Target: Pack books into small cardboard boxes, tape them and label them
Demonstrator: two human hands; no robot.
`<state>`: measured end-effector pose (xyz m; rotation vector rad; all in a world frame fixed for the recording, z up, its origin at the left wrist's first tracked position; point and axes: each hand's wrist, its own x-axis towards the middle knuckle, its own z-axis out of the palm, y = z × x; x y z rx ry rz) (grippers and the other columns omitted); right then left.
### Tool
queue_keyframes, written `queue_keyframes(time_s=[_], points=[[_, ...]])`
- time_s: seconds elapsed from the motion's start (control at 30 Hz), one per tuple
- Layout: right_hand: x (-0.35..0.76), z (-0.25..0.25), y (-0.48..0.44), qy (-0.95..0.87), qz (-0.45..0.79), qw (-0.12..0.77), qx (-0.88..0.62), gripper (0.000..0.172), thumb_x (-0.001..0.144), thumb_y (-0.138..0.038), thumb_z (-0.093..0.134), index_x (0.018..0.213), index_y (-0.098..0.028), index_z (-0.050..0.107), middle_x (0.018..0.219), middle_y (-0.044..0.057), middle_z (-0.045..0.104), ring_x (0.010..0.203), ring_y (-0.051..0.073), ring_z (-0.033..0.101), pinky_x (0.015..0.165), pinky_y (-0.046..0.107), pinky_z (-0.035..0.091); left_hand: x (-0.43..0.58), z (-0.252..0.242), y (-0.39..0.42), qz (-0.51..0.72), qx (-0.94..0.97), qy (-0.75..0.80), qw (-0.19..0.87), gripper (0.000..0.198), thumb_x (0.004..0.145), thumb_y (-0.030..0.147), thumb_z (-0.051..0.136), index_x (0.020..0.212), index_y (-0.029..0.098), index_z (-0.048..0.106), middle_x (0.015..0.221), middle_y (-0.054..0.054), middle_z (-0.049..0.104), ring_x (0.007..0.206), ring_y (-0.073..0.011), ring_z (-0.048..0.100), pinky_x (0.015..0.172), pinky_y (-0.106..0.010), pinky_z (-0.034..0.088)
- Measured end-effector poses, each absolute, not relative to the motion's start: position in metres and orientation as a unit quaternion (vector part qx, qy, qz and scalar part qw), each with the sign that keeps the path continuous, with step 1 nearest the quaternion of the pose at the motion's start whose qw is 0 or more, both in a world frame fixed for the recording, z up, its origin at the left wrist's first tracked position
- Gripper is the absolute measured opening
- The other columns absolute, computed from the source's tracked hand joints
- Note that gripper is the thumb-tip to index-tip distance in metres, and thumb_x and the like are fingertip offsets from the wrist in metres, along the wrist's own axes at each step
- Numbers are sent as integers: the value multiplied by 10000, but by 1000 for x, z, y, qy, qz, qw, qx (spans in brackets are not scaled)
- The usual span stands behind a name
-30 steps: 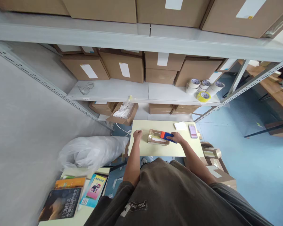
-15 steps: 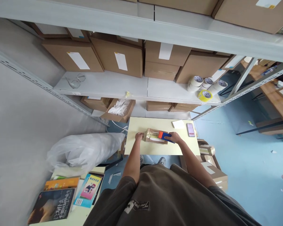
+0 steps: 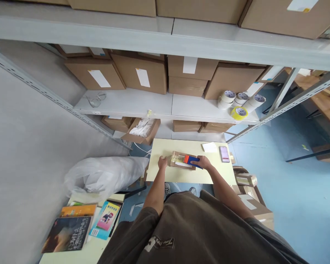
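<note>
A small brown cardboard box (image 3: 178,161) lies on a pale yellow table (image 3: 165,174). My right hand (image 3: 204,162) is closed around a blue and orange tape dispenser (image 3: 191,160) that rests on the box's right end. A strip of clear tape runs across the box top. My left hand (image 3: 162,162) is at the box's left end, fingers curled, touching the box or the tape there; what it pinches is too small to make out.
A white paper pad (image 3: 209,147) and a phone (image 3: 224,153) lie at the table's far right. Metal shelves behind hold cardboard boxes (image 3: 143,75) and tape rolls (image 3: 238,102). A white plastic bag (image 3: 104,176) and books (image 3: 79,225) are at the left, more cartons (image 3: 250,198) at the right.
My left hand has come in from left of the box to its left end. The right hand stays on the dispenser. The head camera shifted slightly.
</note>
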<state>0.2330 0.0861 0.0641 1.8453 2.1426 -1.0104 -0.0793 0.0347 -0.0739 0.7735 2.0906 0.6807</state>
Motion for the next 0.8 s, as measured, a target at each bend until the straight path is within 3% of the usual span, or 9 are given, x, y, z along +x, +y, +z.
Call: queue_keyframes(time_s=[0.13, 0.43, 0.8], points=[[235, 63, 83, 716, -344, 51, 605, 524, 903, -739, 671, 896, -219, 736, 889, 82, 773, 799, 216, 702, 615, 260, 395, -56, -58, 36, 240, 389, 792, 405, 423, 1056, 479, 451, 1229, 220, 738, 1233, -121, 788, 1236, -280, 693, 990, -322, 513], [277, 61, 73, 706, -352, 15, 615, 452, 913, -670, 702, 858, -222, 723, 861, 55, 769, 798, 195, 696, 612, 244, 376, 20, -54, 35, 161, 415, 805, 394, 507, 1110, 474, 335, 1369, 180, 657, 1303, -170, 751, 1211, -295, 702, 971, -345, 502], [450, 80, 52, 643, -348, -9, 682, 540, 808, -736, 734, 758, -201, 685, 746, 46, 699, 741, 211, 636, 630, 266, 401, 66, -59, 39, 183, 421, 807, 372, 465, 1088, 518, 404, 1233, 202, 713, 1143, -161, 787, 1128, -313, 722, 949, -357, 510]])
